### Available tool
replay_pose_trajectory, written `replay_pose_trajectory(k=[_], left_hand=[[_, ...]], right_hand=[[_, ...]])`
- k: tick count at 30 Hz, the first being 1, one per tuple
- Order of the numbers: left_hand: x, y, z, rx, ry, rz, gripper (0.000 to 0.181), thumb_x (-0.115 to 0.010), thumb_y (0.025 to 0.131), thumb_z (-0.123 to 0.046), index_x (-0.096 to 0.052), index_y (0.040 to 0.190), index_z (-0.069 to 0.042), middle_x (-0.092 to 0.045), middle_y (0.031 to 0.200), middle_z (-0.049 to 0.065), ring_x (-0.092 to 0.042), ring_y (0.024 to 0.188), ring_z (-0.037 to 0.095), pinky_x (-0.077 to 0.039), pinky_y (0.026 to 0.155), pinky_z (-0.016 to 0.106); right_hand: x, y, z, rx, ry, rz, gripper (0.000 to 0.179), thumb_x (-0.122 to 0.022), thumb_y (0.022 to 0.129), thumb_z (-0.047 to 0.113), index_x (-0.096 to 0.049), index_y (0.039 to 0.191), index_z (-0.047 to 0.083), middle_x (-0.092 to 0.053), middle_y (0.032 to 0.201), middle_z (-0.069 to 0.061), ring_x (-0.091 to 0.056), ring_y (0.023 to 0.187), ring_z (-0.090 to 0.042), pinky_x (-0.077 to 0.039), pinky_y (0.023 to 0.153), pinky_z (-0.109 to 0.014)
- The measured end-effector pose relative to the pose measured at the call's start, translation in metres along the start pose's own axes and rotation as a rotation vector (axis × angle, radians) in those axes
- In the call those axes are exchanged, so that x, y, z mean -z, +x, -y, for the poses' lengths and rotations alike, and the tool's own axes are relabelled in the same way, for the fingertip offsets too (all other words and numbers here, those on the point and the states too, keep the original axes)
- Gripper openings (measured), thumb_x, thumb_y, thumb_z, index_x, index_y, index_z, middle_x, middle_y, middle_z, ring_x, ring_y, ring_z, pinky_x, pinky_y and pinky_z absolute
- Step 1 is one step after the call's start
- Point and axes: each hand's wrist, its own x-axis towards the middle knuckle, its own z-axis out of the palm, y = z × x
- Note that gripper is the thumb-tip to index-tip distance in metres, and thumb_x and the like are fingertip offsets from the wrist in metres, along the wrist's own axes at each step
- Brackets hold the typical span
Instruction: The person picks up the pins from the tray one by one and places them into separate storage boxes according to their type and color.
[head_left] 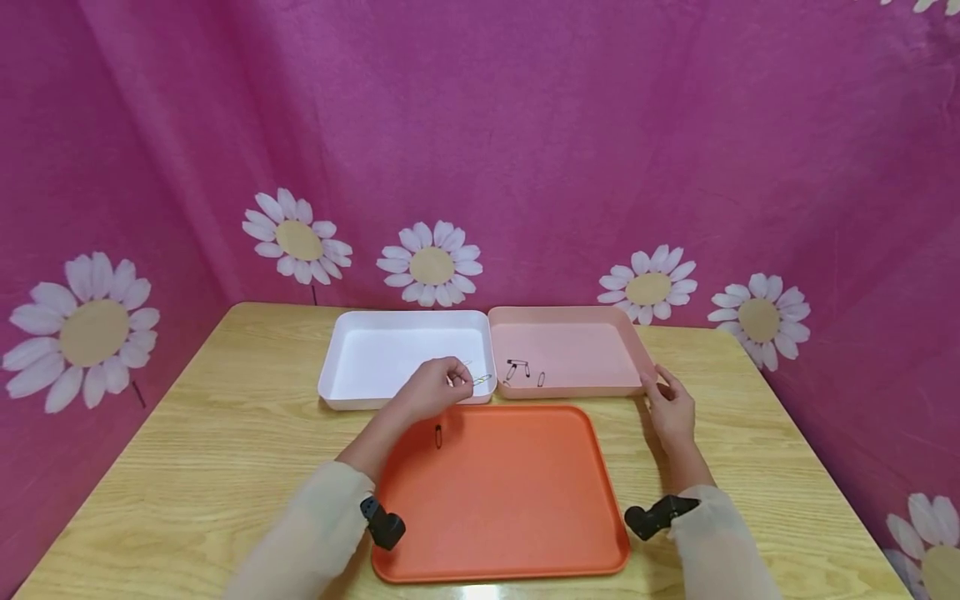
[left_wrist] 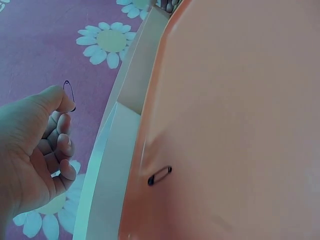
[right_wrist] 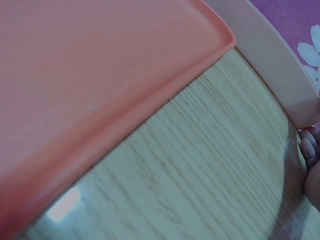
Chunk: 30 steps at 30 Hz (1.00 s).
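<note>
My left hand (head_left: 433, 388) is over the front right part of the white tray (head_left: 360, 403). Its thumb and finger pinch a dark safety pin (left_wrist: 73, 95), seen upright in the left wrist view. A thin, partly yellowish pin shape (head_left: 482, 380) shows beside the fingertips; whether it is held or lies in the tray I cannot tell. My right hand (head_left: 672, 410) holds the front right corner of the pink tray (head_left: 573, 392), thumb and fingers around it. Several safety pins (head_left: 517, 363) lie in that tray's left part. One black safety pin (head_left: 438, 437) lies on the orange tray (head_left: 502, 500).
The white and pink trays stand side by side at the back of the wooden table (head_left: 202, 450), with the orange tray in front of them. A magenta curtain (head_left: 525, 150) with daisies hangs behind and on both sides. Each wrist carries a black camera (head_left: 384, 523).
</note>
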Motion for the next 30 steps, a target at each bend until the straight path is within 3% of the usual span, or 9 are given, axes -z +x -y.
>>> replay_pose_trajectory(k=[9,16,23,30], left_hand=[[-0.010,0.012,-0.006,-0.026,-0.005,-0.016,0.012,-0.058,0.083,-0.017,-0.063,0.089,-0.009,-0.056,0.078,0.000,-0.048,0.071,0.013,-0.041,0.064,0.023],[-0.015,0.019,-0.010,-0.010,-0.031,-0.039,0.011,-0.059,0.084,-0.018,-0.062,0.089,-0.009,-0.054,0.078,0.000,-0.048,0.075,0.013,-0.040,0.067,0.024],[-0.021,0.027,-0.013,-0.028,-0.014,-0.073,0.012,-0.059,0.083,-0.017,-0.063,0.090,-0.008,-0.056,0.079,0.001,-0.048,0.073,0.013,-0.039,0.066,0.023],[-0.025,0.035,-0.018,-0.008,-0.020,-0.095,0.013,-0.057,0.084,-0.018,-0.062,0.092,-0.008,-0.057,0.080,0.001,-0.048,0.071,0.014,-0.039,0.063,0.023]], right_hand=[[0.000,0.000,0.000,-0.015,0.034,-0.002,0.061,-0.053,0.090,0.047,-0.041,0.142,0.017,-0.049,0.134,-0.015,-0.044,0.118,-0.018,-0.034,0.077,-0.007],[0.000,0.000,0.001,-0.013,0.042,-0.006,0.060,-0.054,0.090,0.046,-0.043,0.141,0.017,-0.050,0.132,-0.014,-0.043,0.109,-0.011,-0.035,0.075,-0.008],[0.000,0.001,0.000,-0.018,0.037,0.001,0.062,-0.053,0.090,0.048,-0.041,0.142,0.016,-0.048,0.135,-0.015,-0.043,0.118,-0.018,-0.034,0.078,-0.009],[0.000,0.001,-0.001,-0.011,0.025,-0.004,0.060,-0.053,0.091,0.047,-0.042,0.141,0.017,-0.052,0.130,-0.015,-0.045,0.105,-0.010,-0.035,0.069,-0.005]])
